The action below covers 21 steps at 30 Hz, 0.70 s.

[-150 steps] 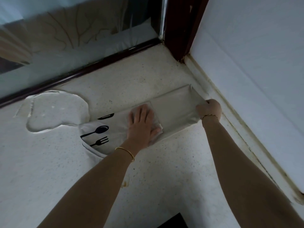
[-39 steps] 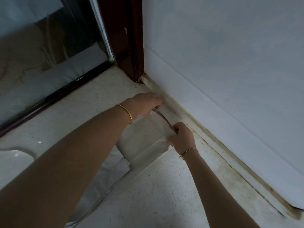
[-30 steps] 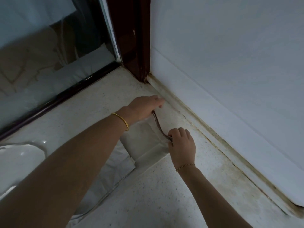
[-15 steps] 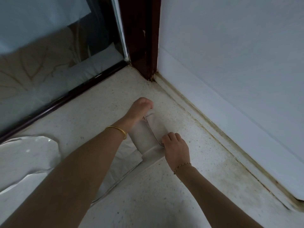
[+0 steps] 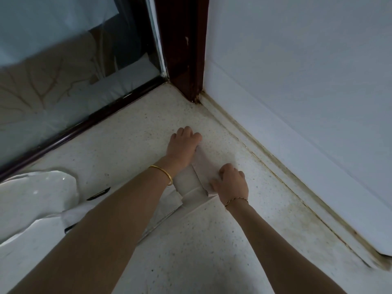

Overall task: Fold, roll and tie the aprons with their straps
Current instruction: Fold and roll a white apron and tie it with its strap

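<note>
Looking down, we see the apron (image 5: pixel 187 183) on the floor (image 5: pixel 201 251), near the corner where the glass door (image 5: pixel 74 71) meets the wall (image 5: pixel 297 71). The end nearest the corner is wound into a short, tight roll that lies between our two hands. The rest stretches flat toward the lower left and passes under our left forearm. Black print shows on that flat part, on the far side of the forearm.

Our left hand (image 5: pixel 184 147) sits on the far end of the roll, knuckles up. Its fingers are curled together over the cloth, with the tips hidden beneath. Our right hand (image 5: pixel 230 183) is on the near end, its fingers bent and close together, the tips pressing into the roll. We cannot see either thumb. The middle of the roll is bare between the hands, and a layered edge of cloth shows at its near end.

A gold bangle (image 5: pixel 163 174) circles our left wrist and a thin bracelet (image 5: pixel 235 200) our right. A clear plastic sheet (image 5: pixel 36 196) lies crumpled on the floor at the left, just beside the flat part of the apron. A dark wooden post (image 5: pixel 182 49) stands in the corner, and a stained skirting (image 5: pixel 275 149) runs along the foot of the wall, apart from the roll.
</note>
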Tool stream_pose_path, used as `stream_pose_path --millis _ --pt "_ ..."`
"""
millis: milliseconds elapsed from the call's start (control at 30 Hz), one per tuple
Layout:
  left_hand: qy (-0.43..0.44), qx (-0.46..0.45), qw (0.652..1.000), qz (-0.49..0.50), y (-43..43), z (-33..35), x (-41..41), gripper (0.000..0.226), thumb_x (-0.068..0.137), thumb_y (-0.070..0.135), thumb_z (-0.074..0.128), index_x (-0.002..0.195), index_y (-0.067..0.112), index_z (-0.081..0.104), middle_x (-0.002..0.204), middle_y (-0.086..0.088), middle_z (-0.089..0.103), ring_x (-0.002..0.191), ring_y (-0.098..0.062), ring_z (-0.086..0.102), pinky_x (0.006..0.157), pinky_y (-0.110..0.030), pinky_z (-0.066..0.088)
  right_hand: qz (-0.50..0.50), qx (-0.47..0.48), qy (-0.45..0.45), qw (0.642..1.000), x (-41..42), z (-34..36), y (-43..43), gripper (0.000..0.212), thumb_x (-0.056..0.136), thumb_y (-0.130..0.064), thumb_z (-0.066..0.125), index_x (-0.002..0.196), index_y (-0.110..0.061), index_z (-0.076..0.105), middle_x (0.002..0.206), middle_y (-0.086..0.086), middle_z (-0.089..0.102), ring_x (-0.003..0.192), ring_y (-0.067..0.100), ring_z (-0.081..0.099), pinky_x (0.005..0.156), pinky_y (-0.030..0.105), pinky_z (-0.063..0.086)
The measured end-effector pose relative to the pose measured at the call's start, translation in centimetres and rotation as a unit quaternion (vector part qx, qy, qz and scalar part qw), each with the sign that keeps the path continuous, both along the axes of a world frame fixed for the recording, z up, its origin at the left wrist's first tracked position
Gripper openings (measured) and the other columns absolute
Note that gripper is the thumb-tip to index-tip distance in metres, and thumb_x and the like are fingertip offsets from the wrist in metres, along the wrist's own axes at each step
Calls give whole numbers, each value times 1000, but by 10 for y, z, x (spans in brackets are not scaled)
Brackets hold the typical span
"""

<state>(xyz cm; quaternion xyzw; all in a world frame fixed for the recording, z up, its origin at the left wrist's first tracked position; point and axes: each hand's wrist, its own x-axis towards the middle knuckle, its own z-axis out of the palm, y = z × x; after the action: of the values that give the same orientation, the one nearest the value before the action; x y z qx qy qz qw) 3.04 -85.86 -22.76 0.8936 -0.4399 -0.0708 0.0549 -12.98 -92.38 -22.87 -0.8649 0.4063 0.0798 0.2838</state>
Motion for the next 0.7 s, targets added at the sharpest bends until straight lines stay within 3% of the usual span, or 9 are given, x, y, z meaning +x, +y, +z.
stream_pose_path --millis 67,167,300,400,500,567,633,700 --pt "-2 -18 999 37 2 3 -7 28 90 13 54 116 7 44 116 -14 45 100 -27 49 74 -32 42 23 -5 25 999 4 1 1 12 90 -27 53 93 -16 50 87 1 51 91 22 48 68 29 39" --pt "102 -29 990 98 6 7 -27 22 94 15 50 112 5 44 109 -15 54 89 -28 58 65 -32 40 41 8 56 998 3 3 10 10 88 -24 50 82 -17 46 82 0 50 76 20 51 61 29 38" --pt "151 -25 978 142 23 4 -63 30 97 30 46 111 3 49 110 -15 55 92 -29 58 74 -36 47 66 45 87 993 -13 5 31 22 87 -27 49 69 -20 40 70 -3 49 66 17 50 54 26 36" --pt "171 1 976 136 42 6 -91 46 93 40 52 118 2 46 118 -16 48 103 -29 53 85 -37 48 112 84 91 986 -31 11 53 19 89 -31 50 74 -19 47 76 0 58 69 18 56 58 27 44" --pt "164 36 978 122 60 10 -110 65 87 44 60 132 3 37 131 -14 41 117 -29 44 93 -37 44 156 224 109 956 -46 23 65 23 89 -33 57 72 -18 53 70 1 62 61 15 62 57 26 51" --pt "159 58 978 123 71 13 -122 74 84 38 65 138 3 29 137 -14 35 122 -29 39 94 -37 44 188 286 169 925 -53 33 60 22 91 -25 56 75 -9 59 67 3 61 56 13 59 58 25 51" --pt "139 83 978 130 79 15 -132 79 83 29 65 143 2 21 144 -14 28 126 -29 35 94 -37 44 201 244 192 929 -56 39 48 22 92 -15 50 76 -5 62 70 7 62 60 18 59 65 29 54" --pt "104 106 980 136 87 16 -145 78 85 24 61 144 3 16 148 -13 22 127 -30 33 92 -37 45 186 117 123 968 -56 37 38 19 89 -9 47 80 -6 63 81 9 65 72 21 61 73 33 54"
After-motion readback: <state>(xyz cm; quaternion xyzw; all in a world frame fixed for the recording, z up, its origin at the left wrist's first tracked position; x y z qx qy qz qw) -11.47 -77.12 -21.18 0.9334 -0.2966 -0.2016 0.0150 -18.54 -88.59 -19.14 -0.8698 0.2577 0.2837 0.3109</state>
